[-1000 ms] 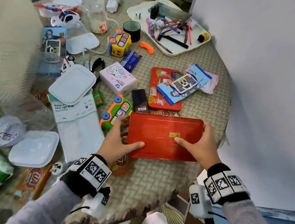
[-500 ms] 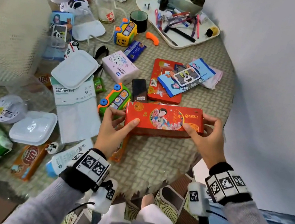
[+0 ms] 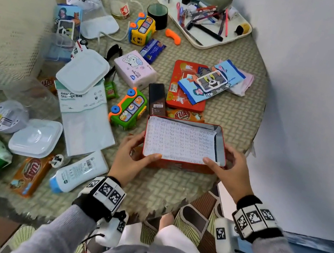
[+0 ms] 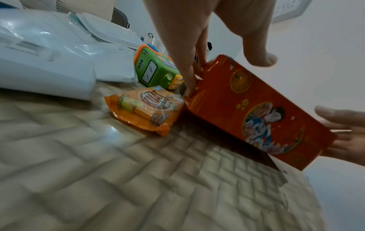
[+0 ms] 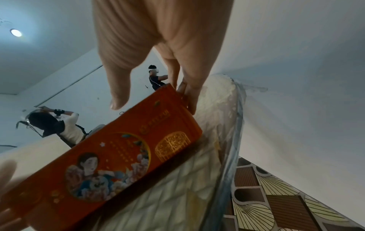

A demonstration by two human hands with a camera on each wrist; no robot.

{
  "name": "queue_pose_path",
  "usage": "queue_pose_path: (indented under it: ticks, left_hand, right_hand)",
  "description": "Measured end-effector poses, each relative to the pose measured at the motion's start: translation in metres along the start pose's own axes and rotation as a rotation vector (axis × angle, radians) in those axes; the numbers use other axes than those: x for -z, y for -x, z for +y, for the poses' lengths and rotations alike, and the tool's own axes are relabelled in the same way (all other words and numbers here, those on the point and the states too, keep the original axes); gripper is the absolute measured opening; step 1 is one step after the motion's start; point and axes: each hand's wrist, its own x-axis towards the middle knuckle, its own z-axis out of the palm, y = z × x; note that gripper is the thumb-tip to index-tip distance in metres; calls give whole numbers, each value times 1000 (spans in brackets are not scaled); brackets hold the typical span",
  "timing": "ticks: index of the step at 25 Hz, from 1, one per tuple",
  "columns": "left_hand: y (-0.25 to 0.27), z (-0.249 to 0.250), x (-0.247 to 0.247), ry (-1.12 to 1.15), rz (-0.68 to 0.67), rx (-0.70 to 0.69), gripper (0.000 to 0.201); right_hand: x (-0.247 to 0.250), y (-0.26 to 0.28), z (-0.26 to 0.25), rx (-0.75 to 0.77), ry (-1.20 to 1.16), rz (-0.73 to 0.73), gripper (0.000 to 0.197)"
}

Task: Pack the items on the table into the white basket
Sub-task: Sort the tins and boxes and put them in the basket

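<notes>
Red tin [image 3: 179, 166] open side up, handwritten sheet [image 3: 179, 143] inside, tilted at table [image 3: 174, 183] near edge. L hand [image 3: 131, 160] grips left end, R hand [image 3: 228, 170] grips right end, fingers curled round. White basket [image 3: 6, 31] far left.

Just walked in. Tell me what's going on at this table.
A person is holding a red tin with both hands at the near edge of a cluttered round table. The left hand grips its left end and the right hand its right end. The tin is tipped so its open side faces up, showing a handwritten sheet inside. The white basket stands at the far left, and the toys, snack packs and containers around the tin are not yet packed.
</notes>
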Motion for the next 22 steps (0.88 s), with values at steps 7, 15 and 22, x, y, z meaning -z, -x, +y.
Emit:
queue_pose_path:
  ticks: [7,15,22]
  left_hand:
    - [-6,-5,5,10,-102,12,79]
    - [-1,-10,2,12,-245,67,76]
    - [-53,38,0,18,-127,11,66]
  right_hand:
    - [-1,3,-3,19,111,-6,92]
    - [13,-7,-3,-33,275,-18,98]
    - [5,-44,-59,29,300,58,71]
